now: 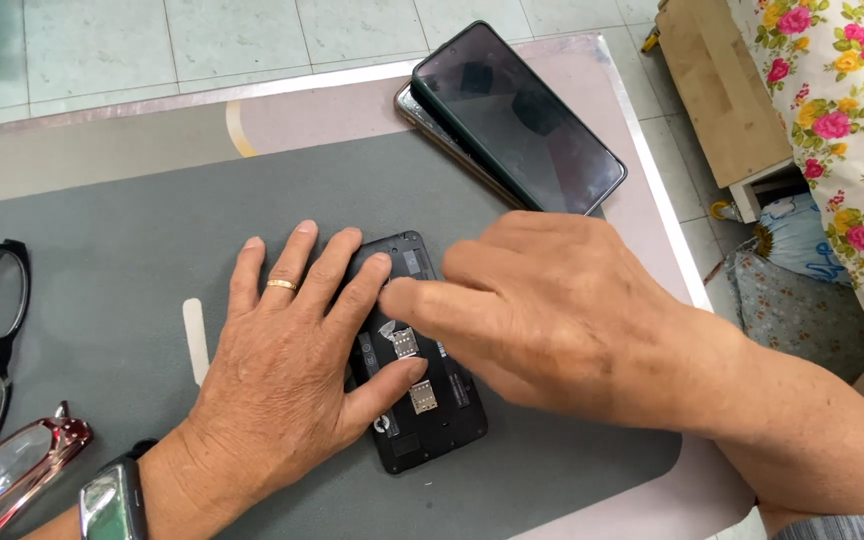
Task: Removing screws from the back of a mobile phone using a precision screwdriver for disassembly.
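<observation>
Opened phone [422, 400] pinned flat on grey mat [102, 250] by spread left hand [282, 370], so it's steadied; right hand [542, 300] w/ index extended, touching inner top, nothing pinched.

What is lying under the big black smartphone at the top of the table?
Under the big black smartphone lies a second phone with a silvery edge, stacked almost squarely. Only its left rim and corner stick out; its screen or back is covered, so nothing more can be told.
</observation>
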